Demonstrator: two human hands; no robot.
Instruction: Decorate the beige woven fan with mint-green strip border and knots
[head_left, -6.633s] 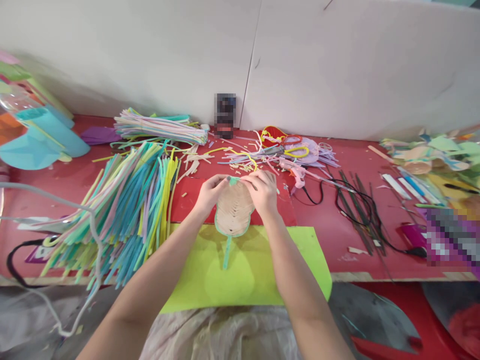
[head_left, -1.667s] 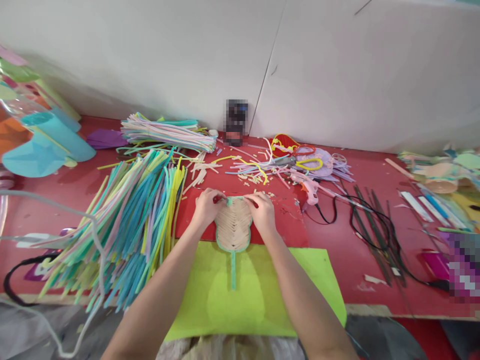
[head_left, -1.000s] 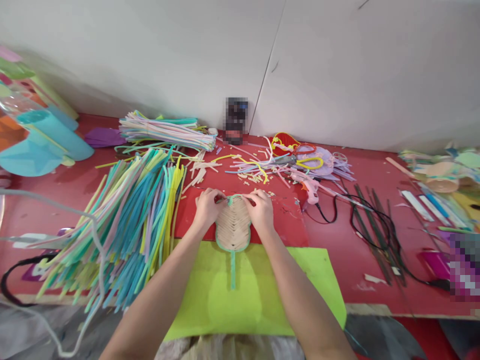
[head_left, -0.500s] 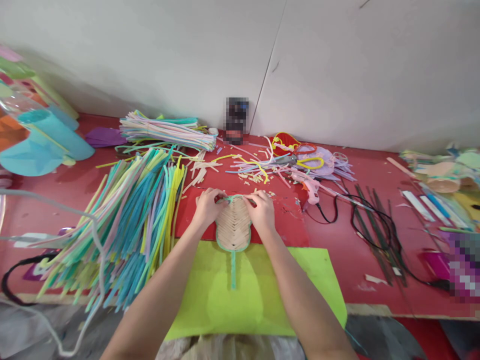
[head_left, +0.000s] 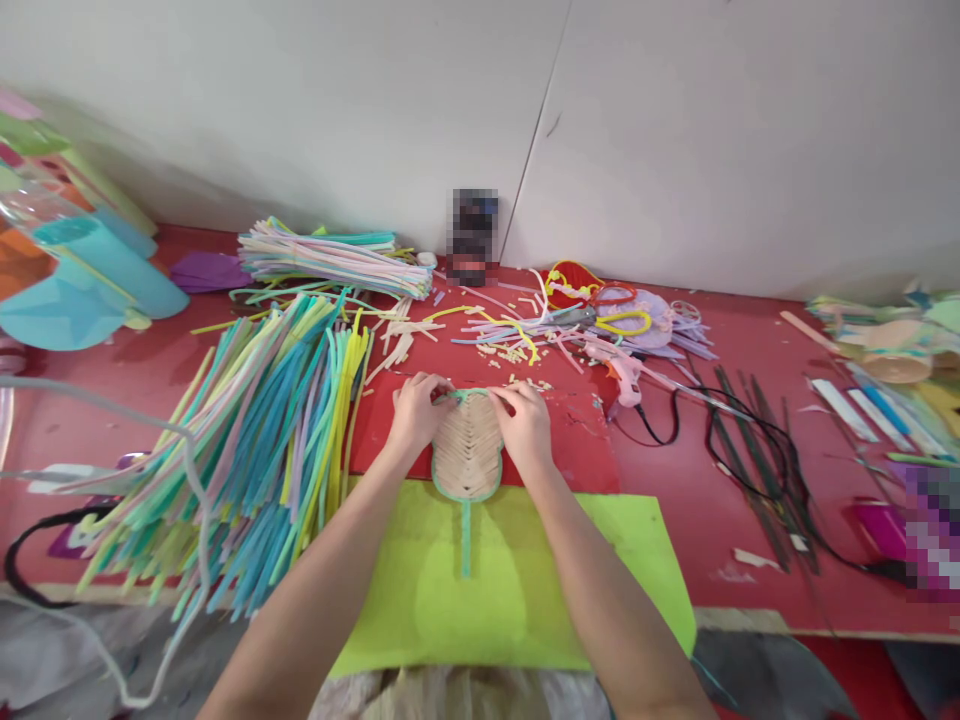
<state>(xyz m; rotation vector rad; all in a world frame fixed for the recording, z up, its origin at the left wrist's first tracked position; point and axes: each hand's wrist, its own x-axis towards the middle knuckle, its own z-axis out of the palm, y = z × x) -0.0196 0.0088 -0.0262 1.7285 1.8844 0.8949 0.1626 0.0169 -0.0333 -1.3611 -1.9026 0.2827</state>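
Note:
A small fan-shaped craft piece (head_left: 467,450) lies in front of me, its beige strips set in a herringbone pattern inside a mint-green edging. Its straight green handle points toward me over a lime-green sheet (head_left: 600,590). At the upper left edge, my left hand (head_left: 418,410) is closed in a pinch on the fan. My right hand (head_left: 523,418) pinches the upper right edge, thumb and fingers pressed together. Under the fan's upper part is a red mat (head_left: 570,440).
Pipe cleaners (head_left: 262,430) pile up at left, with another bundle (head_left: 330,262) behind. Yellow-handled scissors (head_left: 619,322) and a pink glue gun (head_left: 624,378) lie right of centre among cut scraps. A black cord (head_left: 787,460) loops over dark sticks. A white wall (head_left: 300,110) stands behind.
Almost nothing differs. Both hands keep their pinch at the fan's upper edge, with only slight finger movement; the view has shifted slightly.

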